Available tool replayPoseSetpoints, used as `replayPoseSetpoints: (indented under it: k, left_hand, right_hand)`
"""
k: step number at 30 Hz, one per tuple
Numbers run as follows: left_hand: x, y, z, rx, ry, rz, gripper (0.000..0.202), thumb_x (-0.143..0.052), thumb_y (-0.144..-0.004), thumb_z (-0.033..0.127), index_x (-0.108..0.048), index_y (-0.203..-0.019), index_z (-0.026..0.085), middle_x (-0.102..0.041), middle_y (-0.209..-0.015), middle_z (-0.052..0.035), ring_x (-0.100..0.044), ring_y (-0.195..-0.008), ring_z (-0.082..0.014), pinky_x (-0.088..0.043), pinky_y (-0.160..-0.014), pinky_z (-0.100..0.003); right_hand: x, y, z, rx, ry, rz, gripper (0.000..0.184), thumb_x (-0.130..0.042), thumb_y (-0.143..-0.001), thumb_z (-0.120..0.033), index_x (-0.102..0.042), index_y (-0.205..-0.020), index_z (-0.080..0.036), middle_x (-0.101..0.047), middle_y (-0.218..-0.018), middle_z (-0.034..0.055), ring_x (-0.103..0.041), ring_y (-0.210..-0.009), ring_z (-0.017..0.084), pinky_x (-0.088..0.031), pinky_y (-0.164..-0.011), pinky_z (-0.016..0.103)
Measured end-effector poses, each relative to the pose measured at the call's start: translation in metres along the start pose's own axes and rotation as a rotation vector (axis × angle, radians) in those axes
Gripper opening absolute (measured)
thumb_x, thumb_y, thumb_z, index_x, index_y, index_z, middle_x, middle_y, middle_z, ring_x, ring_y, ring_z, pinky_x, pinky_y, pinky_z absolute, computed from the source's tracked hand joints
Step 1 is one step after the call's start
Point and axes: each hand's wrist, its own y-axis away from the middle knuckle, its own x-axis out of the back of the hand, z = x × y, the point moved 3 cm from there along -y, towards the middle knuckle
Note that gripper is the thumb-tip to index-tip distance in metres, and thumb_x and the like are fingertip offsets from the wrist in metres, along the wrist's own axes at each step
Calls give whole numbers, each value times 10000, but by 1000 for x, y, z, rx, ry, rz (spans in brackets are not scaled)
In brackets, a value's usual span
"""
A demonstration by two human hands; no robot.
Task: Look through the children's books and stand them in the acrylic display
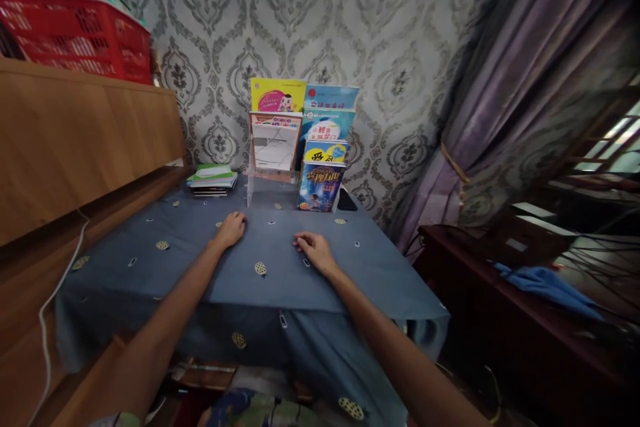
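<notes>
My left hand (233, 229) rests palm down on the blue-grey tablecloth (200, 273), its fingers loosely bent and nothing seen in them. Across from it, my right hand (314, 249) lies on its side on the cloth, fingers slightly curled and apart, also without anything in them. Beyond both hands stands a clear display rack (251, 190) with books in tiers. A dark blue book (321, 187) is at its front right, nearest my right hand. Behind it are a yellow-and-blue book (325, 151), a teal book (327, 125), a white-covered book (274, 148) and a yellow book (277, 95).
A stack of books (212, 180) lies at the table's back left. A dark phone (347, 199) is beside the rack. On the wooden cabinet (90, 140) at left sits a red basket (80, 37). A purple curtain (480, 100) and a dark red cabinet (500, 300) flank the right side.
</notes>
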Motion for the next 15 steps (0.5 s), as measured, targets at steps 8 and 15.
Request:
replayPoseSetpoints:
  k: [8, 15]
  left_hand:
    - [8, -1, 1, 14, -31, -22, 240, -424, -903, 138, -627, -1026, 175, -641, -1089, -105, -590, -1059, -239, -457, -977, -391]
    - [10, 4, 10, -26, -95, -34, 224, -444, -911, 156, -628, -1031, 198, -657, -1082, -89, -606, -1048, -235, -481, -935, -374]
  right_hand:
    - [-1, 1, -3, 11, 39, -16, 229, -532, -843, -184, -730, -957, -162, -761, -842, 71, -708, -724, 179, -573, -705, 300]
    - [6, 10, -12, 80, 138, -14, 247, -542, -838, -227, -756, -948, -173, -753, -884, 87, -700, -750, 209, -549, -710, 321]
